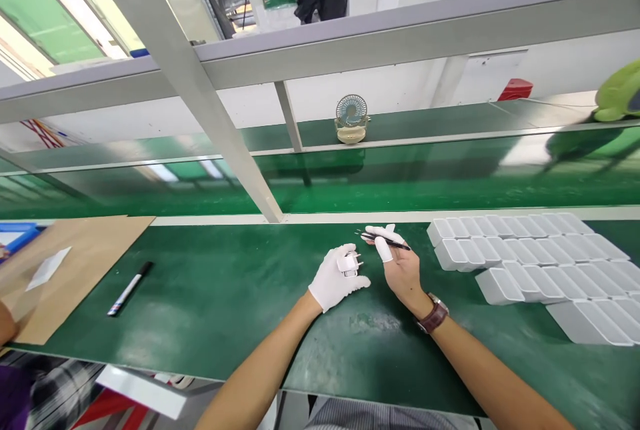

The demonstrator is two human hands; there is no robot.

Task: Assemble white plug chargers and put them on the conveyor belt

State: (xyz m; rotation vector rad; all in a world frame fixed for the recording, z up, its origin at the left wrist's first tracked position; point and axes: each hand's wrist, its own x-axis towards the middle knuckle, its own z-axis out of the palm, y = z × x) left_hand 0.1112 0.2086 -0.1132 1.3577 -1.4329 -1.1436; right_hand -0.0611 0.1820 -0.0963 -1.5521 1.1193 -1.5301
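My left hand [336, 279], in a white glove, is closed round a small white plug adapter [349, 263] with its metal pins pointing right. My right hand [397, 263] is bare except for white finger cots on the thumb and fingertips. It pinches thin black tweezers [386, 240] that lie across the fingers and point left, just right of the adapter. Both hands hover over the green bench mat [225, 297], a little apart. A brown-strapped watch [434, 314] sits on my right wrist.
Rows of white adapter housings [530, 260] lie to the right. A black marker [130, 288] and a cardboard sheet [75, 263] with a white slip lie to the left. A small desk fan [351, 119] stands on the far shelf. A slanted frame post [215, 123] crosses ahead.
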